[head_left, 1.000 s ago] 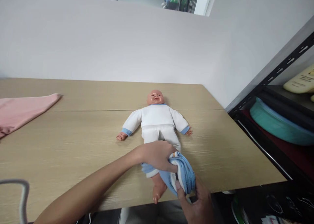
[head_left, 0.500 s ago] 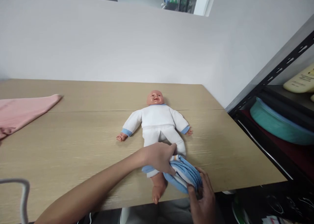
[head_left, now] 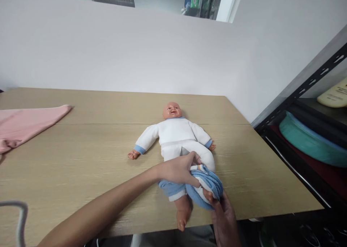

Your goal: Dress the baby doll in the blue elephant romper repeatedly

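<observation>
A baby doll (head_left: 177,129) lies face up on the table, its head away from me, in a white top with blue cuffs. It has white-and-blue trousers (head_left: 173,189) on, one leg of them bunched into folds (head_left: 208,180). My left hand (head_left: 180,171) reaches across the doll's legs and grips the near side of these folds. My right hand (head_left: 223,211) closes round their lower right edge. A reddish-brown tip, seemingly the doll's foot (head_left: 208,195), shows in the opening beside my right thumb. The doll's other foot (head_left: 184,214) sticks out bare from its cuff.
Pink cloth (head_left: 32,122) lies on the table (head_left: 94,149) at the left. A grey curved tube (head_left: 21,218) stands at the lower left. To the right, a black shelf (head_left: 295,171) holds a teal basin (head_left: 309,140) and a pale yellow bottle (head_left: 334,93). A white wall rises behind.
The bunched trouser leg has shifted slightly up and been turned, and a reddish-brown tip now shows in its opening. My right hand has moved further under the folds. The camera view has shifted slightly.
</observation>
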{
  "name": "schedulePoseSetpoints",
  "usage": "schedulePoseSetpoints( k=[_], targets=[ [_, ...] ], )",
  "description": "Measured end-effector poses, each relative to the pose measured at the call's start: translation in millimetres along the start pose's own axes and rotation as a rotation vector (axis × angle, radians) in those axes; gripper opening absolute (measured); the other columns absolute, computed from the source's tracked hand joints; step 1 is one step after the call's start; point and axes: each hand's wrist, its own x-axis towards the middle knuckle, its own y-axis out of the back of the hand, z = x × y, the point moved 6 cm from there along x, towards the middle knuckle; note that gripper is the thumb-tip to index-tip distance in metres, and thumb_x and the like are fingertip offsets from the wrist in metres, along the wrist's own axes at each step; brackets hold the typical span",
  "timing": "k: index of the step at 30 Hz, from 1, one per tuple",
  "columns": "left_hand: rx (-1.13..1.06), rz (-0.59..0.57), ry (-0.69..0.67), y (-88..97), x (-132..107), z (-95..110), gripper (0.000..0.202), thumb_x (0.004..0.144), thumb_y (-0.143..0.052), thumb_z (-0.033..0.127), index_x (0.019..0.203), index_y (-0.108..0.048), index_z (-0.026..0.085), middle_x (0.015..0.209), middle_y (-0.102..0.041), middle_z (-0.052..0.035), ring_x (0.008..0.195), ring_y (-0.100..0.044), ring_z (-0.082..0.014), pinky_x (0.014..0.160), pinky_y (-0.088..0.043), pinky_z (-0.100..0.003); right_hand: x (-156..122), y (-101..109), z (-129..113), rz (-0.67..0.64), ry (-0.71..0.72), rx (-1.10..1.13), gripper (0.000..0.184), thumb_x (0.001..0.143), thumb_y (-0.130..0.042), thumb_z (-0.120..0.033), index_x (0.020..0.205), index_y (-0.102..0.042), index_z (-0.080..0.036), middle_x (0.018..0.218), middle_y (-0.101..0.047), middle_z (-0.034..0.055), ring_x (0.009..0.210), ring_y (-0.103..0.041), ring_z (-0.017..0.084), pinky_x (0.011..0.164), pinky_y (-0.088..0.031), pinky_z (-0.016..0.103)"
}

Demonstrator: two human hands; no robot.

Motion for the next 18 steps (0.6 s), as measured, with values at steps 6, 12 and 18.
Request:
schedulePoseSetpoints(
  k=[6, 12, 18],
  targets=[
    [0.213, -0.113, -0.089, 7.3, -4.7, 10.1, 0.065, 0.078, -0.087, 0.032, 0.133, -0.052, 0.021, 0.114, -0.069, -0.0049, 0.107, -0.068, -0.0285, 0.088, -0.05, -0.034, 9.7, -0.8, -10.0, -0.049, 0.123, 0.016, 0.06, 0.092, -0.088, -0.05, 0.142, -0.066, -0.026, 0.133, -0.082, 0.0123, 0.118, -0.081, 0.029, 0.1, -0.067, 0.037],
    [0.484, -0.102, -0.074, 12.7, -15.3, 26.3, 0.062, 0.083, -0.087, 0.026, 0.138, -0.06, 0.021, 0.102, -0.071, -0.0039, 0.095, -0.069, -0.0267, 0.074, -0.043, -0.031, 19.2, 2.6, -21.1, -0.077, 0.193, -0.114, 0.048, 0.088, -0.093, -0.046, 0.124, -0.073, -0.023, 0.115, -0.086, 0.0119, 0.103, -0.083, 0.028, 0.088, -0.069, 0.034],
    [0.434, -0.113, -0.044, 15.2, -12.1, 22.1, 0.069, 0.08, -0.088, 0.03, 0.142, -0.061, 0.02, 0.102, -0.073, -0.0034, 0.092, -0.069, -0.0255, 0.072, -0.044, -0.03, 17.1, -5.7, -32.3, -0.045, 0.252, -0.173, 0.054, 0.083, -0.094, -0.041, 0.127, -0.068, -0.022, 0.113, -0.085, 0.0112, 0.097, -0.083, 0.025, 0.085, -0.069, 0.031]
  ],
)
